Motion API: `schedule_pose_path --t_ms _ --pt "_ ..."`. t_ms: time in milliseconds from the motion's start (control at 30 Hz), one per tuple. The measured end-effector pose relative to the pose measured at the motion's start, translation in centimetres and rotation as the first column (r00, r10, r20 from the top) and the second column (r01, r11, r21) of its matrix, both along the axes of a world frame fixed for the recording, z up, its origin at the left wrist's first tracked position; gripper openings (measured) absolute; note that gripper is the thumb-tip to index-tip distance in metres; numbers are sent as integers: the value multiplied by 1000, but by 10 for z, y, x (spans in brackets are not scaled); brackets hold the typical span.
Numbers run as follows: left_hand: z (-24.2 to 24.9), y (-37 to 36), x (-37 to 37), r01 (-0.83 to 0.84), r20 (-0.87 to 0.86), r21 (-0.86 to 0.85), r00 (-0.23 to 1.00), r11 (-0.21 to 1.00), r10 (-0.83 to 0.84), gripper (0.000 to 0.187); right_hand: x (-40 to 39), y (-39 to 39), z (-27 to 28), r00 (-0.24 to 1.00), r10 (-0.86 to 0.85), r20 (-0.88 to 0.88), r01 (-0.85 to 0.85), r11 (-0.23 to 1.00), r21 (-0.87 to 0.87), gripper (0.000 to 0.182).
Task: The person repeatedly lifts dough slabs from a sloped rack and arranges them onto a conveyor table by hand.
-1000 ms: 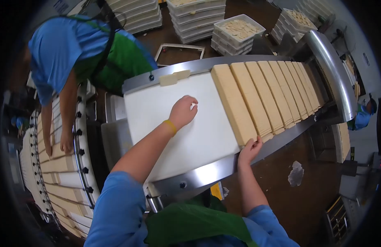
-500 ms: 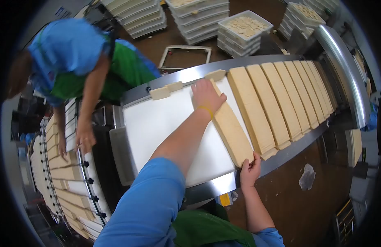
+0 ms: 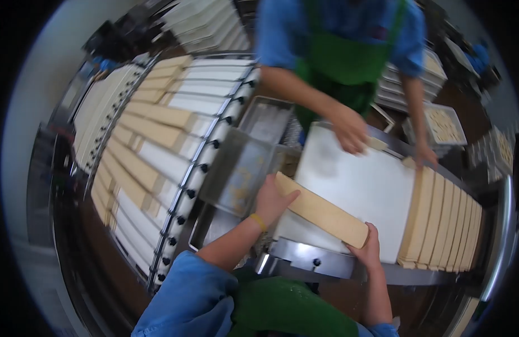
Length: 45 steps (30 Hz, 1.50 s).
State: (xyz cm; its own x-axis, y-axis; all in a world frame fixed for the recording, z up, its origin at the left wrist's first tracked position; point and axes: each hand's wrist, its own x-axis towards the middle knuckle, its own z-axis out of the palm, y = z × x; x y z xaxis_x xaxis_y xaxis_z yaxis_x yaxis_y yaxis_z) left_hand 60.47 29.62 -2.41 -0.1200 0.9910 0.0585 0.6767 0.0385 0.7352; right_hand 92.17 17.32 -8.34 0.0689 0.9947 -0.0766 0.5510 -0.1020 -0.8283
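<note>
I grip one long dough slab (image 3: 321,213) by its ends, left hand (image 3: 270,201) and right hand (image 3: 367,247) closed on it, holding it level between my fingers above the white belt (image 3: 360,185) so it won't sag.

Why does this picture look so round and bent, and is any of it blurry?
Head view: a fisheye lens bends the curved conveyor and leaves black corners; the co-worker's hand is motion-smeared; glare streaks the steel edge; the long slab between the left hand and right hand stays fairly sharp.
</note>
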Motion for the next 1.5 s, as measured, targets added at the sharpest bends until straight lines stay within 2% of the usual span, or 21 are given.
schedule_pose_path --t_ms 67,167,200,267,333,367,400,467,533,567,667,800,833,900,1067,1167,1233,1267,1367,1467,1500 --pt "24 -11 -65 -101 -64 84 992 991 106 68 -57 11 27 993 113 14 -114 993 41 83" --pt "55 -28 -191 -271 -124 145 949 952 289 63 -159 13 36 922 249 -297 -231 968 95 68" --pt "65 -38 -236 -374 -109 131 915 918 388 55 -196 13 41 883 288 -370 -275 957 88 63" --pt "66 -61 -327 -441 -53 371 869 817 493 33 -271 2 49 790 343 -508 -360 931 68 54" --pt "69 -94 -413 -584 31 276 799 764 600 27 -343 -10 73 778 482 -403 -478 870 119 48" --pt "59 -109 -459 -626 61 258 771 736 634 27 -374 -22 65 746 454 -488 -511 860 20 45" --pt "49 -125 -500 -672 69 227 733 705 676 27 -408 -30 72 743 565 -359 -533 824 192 36" --pt "14 -147 -574 -706 192 225 707 671 680 27 -467 -48 91 702 622 -348 -646 761 58 25" --pt "6 -159 -624 -696 57 154 715 701 697 29 -516 -59 89 629 747 -216 -748 657 94 17" --pt "-3 -159 -644 -686 -11 112 722 719 691 31 -539 -64 87 621 730 -285 -754 656 39 16" --pt "22 -136 -681 -600 -444 71 696 797 564 34 -598 -61 99 642 714 -279 -752 658 -47 18" --pt "-9 -100 -771 -498 -540 9 728 867 424 35 -668 -34 71 618 749 -239 -771 637 7 21" --pt "-22 -91 -798 -483 -538 6 736 875 410 36 -679 -29 68 622 764 -169 -770 637 43 20" --pt "-34 -90 -812 -472 -518 1 754 882 404 35 -697 -26 70 651 741 -163 -750 661 8 19" --pt "13 -104 -790 -488 -368 13 809 873 458 30 -716 -21 68 673 713 -196 -732 680 -43 18" --pt "1 -105 -795 -477 -425 260 724 839 543 28 -735 -15 54 634 738 -232 -755 656 25 22" --pt "1 -108 -790 -403 -428 389 716 828 551 28 -753 -10 49 584 754 -301 -769 633 93 25" --pt "3 -108 -788 -364 -428 456 711 813 558 28 -758 -7 50 576 766 -286 -784 616 72 25" --pt "11 -116 -777 -427 -409 352 730 833 548 24 -762 -3 55 563 785 -256 -808 589 30 23" --pt "9 -137 -764 -439 -318 318 785 840 531 20 -723 -1 68 578 741 -342 -784 621 19 19" --pt "3 -146 -763 -376 -348 366 793 851 500 18 -698 0 81 559 704 -438 -776 630 22 18"
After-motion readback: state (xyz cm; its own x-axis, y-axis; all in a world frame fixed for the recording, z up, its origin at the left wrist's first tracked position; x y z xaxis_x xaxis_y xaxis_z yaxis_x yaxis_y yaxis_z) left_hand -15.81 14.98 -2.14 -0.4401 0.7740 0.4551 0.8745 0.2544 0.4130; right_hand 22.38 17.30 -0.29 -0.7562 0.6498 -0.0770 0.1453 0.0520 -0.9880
